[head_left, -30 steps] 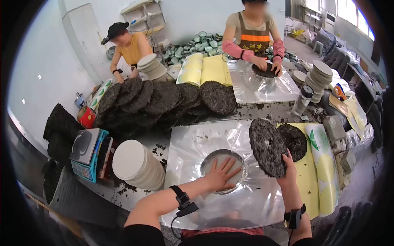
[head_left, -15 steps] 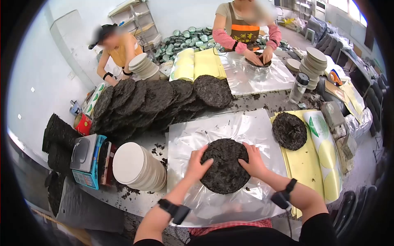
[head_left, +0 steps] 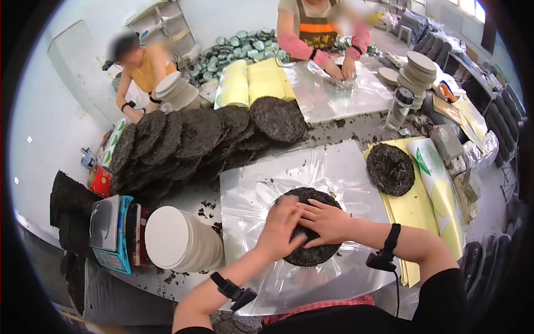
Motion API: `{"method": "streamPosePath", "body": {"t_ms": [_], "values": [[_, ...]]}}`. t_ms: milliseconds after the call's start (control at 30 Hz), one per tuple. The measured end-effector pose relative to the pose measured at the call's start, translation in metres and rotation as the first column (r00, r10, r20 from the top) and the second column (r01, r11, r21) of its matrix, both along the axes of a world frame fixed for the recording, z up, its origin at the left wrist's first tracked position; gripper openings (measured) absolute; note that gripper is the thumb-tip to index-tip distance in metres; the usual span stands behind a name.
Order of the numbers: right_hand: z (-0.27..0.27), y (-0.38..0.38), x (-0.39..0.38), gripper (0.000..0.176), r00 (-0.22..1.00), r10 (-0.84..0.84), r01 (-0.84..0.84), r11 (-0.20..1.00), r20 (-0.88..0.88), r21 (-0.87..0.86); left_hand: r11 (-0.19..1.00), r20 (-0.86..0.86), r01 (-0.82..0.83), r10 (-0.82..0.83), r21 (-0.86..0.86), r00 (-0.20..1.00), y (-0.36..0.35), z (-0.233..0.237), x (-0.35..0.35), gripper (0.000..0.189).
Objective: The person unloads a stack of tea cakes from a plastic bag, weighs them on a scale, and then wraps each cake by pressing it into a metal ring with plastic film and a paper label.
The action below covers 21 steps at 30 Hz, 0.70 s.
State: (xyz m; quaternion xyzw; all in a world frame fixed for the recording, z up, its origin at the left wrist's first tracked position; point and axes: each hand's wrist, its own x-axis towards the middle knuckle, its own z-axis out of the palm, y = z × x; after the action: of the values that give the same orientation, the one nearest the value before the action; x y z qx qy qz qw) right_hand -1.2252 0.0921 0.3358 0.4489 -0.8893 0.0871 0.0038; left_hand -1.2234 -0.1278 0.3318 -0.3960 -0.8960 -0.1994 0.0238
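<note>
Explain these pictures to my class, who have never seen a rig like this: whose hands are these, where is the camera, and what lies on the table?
There is no robot. The left hand and right hand belong to the person wearing the camera. Every picture comes from that one camera, on the head, looking forward and down.

Both hands lie on top of a dark disc, which rests on a shiny sheet; neither lifts anything. To the left on the table are pale discs in a stack and a scale. Further back is a dark pile of similar discs. To the right, another disc lies on yellow paper. Two other people work beyond.
</note>
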Motion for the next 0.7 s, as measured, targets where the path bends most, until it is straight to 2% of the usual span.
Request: {"method": "streamPosePath", "body": {"t_ms": [33,133,233,367,400,433,500,533,600,700], "values": [[-0.003,-0.001,-0.002,0.092,0.999,0.024,-0.026,0.996,0.028,0.084,0.970,0.198,0.237,-0.245,0.063,0.949,0.003,0.000,-0.007,0.092],[-0.014,-0.013,-0.009,0.105,0.980,-0.110,0.057,0.954,0.166,0.296,0.949,0.271,0.314,-0.295,-0.029,0.916,0.015,-0.014,-0.026,0.114],[-0.036,-0.025,-0.010,0.112,0.960,-0.197,0.087,0.886,0.200,0.455,0.921,0.381,0.286,-0.173,-0.265,0.909,0.034,-0.021,-0.031,0.125],[-0.040,-0.033,-0.011,0.112,0.917,-0.291,0.082,0.808,0.273,0.584,0.944,0.272,0.238,-0.172,-0.230,0.947,0.035,-0.035,-0.027,0.122],[-0.035,-0.037,-0.013,0.111,0.915,-0.279,0.010,0.740,0.293,0.672,0.961,0.298,0.218,-0.161,-0.169,0.941,0.035,-0.032,-0.028,0.119],[-0.037,-0.031,-0.008,0.108,0.924,-0.270,0.122,0.879,0.270,0.461,0.975,0.272,0.206,-0.222,0.085,0.936,0.036,-0.017,-0.034,0.100],[-0.043,-0.027,-0.005,0.110,0.962,-0.221,0.169,0.944,0.161,0.284,0.971,0.605,0.216,-0.236,0.106,0.761,0.009,0.034,-0.024,0.063],[-0.043,-0.026,-0.006,0.111,0.973,-0.204,0.182,0.965,0.104,0.190,0.949,0.524,0.304,-0.298,0.077,0.797,-0.008,0.031,-0.023,0.052],[-0.036,-0.029,-0.007,0.120,0.955,-0.203,0.168,0.971,0.215,0.169,0.893,0.357,0.449,-0.420,0.001,0.834,-0.034,0.022,-0.011,0.029],[-0.031,-0.020,-0.024,0.124,0.911,-0.149,0.100,0.984,0.384,0.145,0.812,0.575,0.490,-0.245,-0.319,0.781,-0.008,0.014,-0.029,0.019]]}}
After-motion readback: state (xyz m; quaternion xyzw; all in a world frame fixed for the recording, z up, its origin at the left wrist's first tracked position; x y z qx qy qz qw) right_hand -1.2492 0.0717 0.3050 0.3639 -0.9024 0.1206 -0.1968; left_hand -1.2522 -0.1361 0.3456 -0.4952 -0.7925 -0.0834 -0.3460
